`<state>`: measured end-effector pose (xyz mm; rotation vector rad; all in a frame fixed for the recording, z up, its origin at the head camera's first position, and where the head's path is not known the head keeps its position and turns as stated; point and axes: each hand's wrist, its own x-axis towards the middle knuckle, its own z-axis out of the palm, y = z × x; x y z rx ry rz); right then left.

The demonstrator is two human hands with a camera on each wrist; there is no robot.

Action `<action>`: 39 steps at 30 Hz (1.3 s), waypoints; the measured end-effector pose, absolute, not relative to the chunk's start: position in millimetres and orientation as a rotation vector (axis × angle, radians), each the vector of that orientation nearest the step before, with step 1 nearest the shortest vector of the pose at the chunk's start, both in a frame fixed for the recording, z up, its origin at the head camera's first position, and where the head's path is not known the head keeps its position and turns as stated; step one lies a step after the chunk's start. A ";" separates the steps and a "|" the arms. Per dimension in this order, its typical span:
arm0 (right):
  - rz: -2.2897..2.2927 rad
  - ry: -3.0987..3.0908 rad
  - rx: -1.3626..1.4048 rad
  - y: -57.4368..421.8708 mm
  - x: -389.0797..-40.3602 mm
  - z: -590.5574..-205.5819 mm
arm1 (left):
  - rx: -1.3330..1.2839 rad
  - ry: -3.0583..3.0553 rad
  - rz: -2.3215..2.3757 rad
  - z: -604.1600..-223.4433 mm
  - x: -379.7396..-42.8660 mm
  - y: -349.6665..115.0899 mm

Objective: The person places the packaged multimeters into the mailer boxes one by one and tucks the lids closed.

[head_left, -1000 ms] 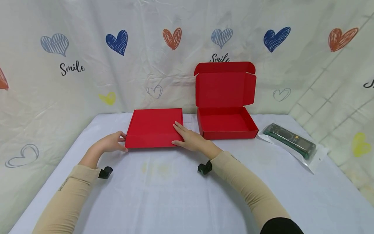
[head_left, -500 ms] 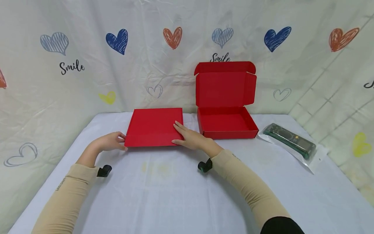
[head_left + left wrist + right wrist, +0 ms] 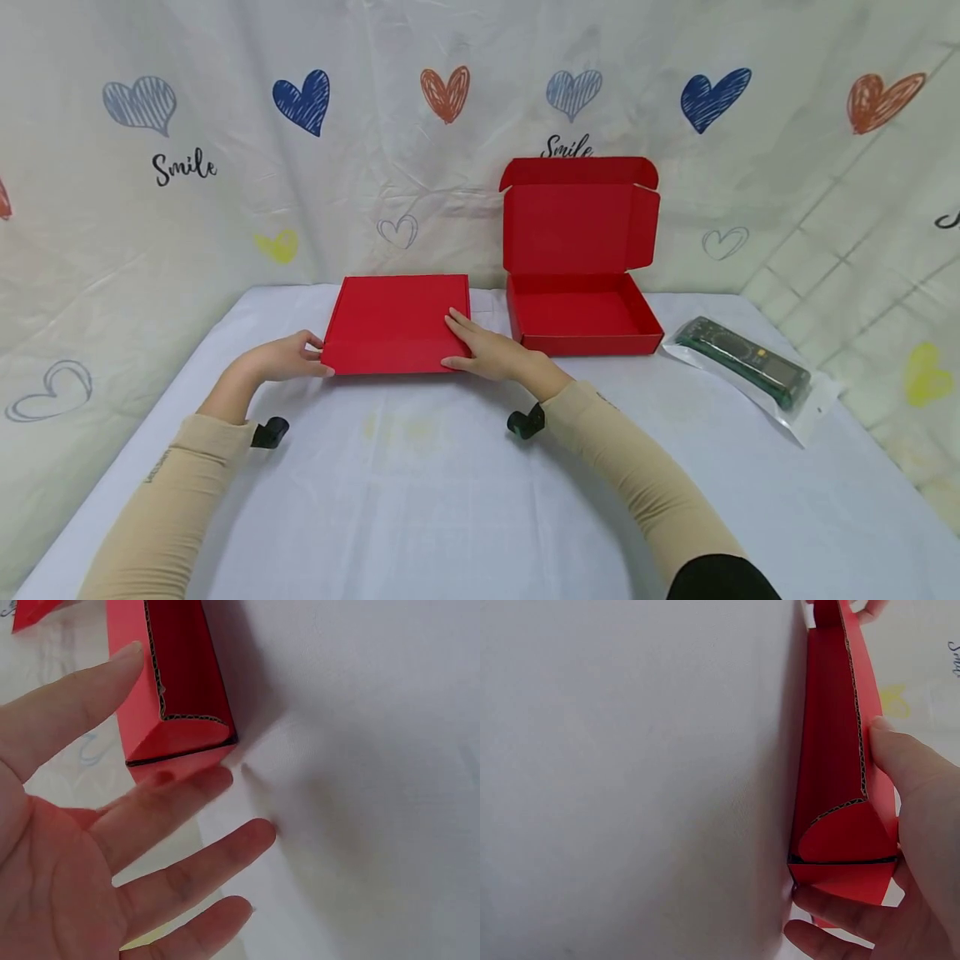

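A red cardboard mailer box [image 3: 397,321] lies at the back left of the table with its lid down and the lid's front flap jutting forward. At its front left corner is my left hand [image 3: 285,360]; in the left wrist view the thumb [image 3: 124,664] lies along the lid's flap and the index finger reaches the side, the other fingers spread. My right hand [image 3: 491,357] rests on the right edge, fingers extended. In the right wrist view its thumb [image 3: 885,739] touches the flap, while lower fingers [image 3: 840,911] lie by the side. A rounded ear [image 3: 847,832] shows under the flap.
A second red box [image 3: 588,344] stands to the right, lid raised, nothing seen inside. Further right lies a clear plastic bag [image 3: 813,408] holding a dark green item [image 3: 750,362]. A white cloth [image 3: 450,500] covers the table; a printed curtain [image 3: 360,167] hangs behind.
My left thumb has risen from below the box's front edge onto its front left corner. The right hand stays in place on the right edge. The view has shifted slightly.
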<state>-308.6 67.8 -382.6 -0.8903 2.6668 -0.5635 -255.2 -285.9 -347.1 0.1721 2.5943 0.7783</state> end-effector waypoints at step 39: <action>-0.505 2.678 -0.938 59.6 -327.0 -384.9 | 0.455 2.742 0.707 -379.8 -302.5 -258.2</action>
